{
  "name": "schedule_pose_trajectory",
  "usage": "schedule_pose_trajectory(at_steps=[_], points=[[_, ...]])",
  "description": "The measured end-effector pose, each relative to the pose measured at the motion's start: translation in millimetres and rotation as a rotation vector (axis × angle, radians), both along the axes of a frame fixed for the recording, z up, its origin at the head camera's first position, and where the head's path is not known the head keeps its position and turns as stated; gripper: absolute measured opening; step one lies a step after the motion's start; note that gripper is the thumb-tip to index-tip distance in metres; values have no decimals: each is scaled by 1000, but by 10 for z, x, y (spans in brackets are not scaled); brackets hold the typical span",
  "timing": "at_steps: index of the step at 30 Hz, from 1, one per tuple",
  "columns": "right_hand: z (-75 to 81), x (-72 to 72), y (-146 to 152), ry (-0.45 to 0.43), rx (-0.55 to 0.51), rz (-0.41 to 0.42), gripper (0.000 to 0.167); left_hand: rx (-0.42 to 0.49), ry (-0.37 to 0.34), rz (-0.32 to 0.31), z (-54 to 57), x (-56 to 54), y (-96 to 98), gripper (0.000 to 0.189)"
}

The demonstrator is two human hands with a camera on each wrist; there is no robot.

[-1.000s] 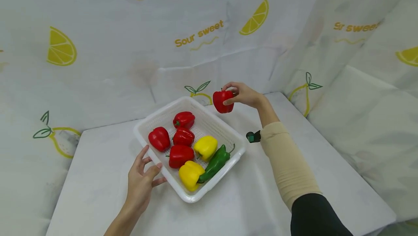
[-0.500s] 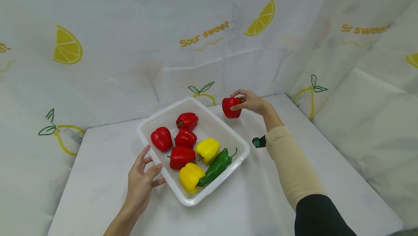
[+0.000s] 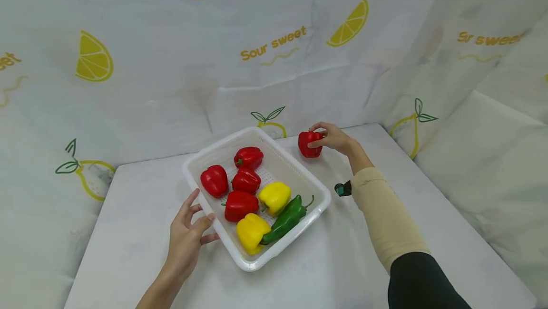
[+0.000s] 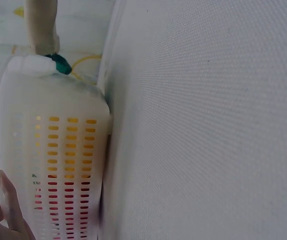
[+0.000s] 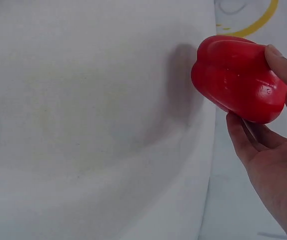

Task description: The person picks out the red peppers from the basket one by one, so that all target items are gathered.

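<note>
My right hand (image 3: pixel 336 140) grips a red bell pepper (image 3: pixel 309 145) between thumb and fingers, right of the basket near the table's back edge. In the right wrist view the bell pepper (image 5: pixel 241 80) lies on its side in the fingers, its shadow close by on the white surface. My left hand (image 3: pixel 185 235) holds the near left side of a white plastic basket (image 3: pixel 299 168), thumb at the rim. In the left wrist view its fingers (image 4: pixel 12 205) lie against the basket's slotted wall (image 4: pixel 43 105). Several red bell peppers (image 3: pixel 241 206), two yellow ones (image 3: pixel 275 197) and a long green pepper (image 3: pixel 284 220) lie inside.
The basket stands on a white cloth-covered table (image 3: pixel 128 233). A white curtain (image 3: pixel 171 62) with lemon prints hangs behind and at the right. A dark green and black device (image 3: pixel 342 189) sits by the right wrist.
My right hand has lowered the red bell pepper and carried it a little to the right, away from the basket's rim. The left hand stays at the basket. The head view has shifted slightly.
</note>
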State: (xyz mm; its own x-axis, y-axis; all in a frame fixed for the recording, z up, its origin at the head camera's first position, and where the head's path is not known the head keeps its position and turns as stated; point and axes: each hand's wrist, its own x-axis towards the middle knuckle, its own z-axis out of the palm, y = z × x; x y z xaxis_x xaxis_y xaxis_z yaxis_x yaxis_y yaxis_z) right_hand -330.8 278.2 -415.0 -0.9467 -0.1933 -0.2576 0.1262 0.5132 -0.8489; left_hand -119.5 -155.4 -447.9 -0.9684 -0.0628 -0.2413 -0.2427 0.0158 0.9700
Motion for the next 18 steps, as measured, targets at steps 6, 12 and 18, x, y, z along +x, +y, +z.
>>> schedule_pose_trajectory(at_steps=[6, 12, 18], points=[[-92, -37, 26, -36, 4, -6, 62, -4, 5, 3, -13, -9, 0, 84], [-121, -46, 27, -54, 4, -7, 62, 8, 8, 4, -20, 1, -8, 83], [-177, -68, 12, -50, 2, -34, 65, 21, 9, 1, -26, -5, -16, 83]])
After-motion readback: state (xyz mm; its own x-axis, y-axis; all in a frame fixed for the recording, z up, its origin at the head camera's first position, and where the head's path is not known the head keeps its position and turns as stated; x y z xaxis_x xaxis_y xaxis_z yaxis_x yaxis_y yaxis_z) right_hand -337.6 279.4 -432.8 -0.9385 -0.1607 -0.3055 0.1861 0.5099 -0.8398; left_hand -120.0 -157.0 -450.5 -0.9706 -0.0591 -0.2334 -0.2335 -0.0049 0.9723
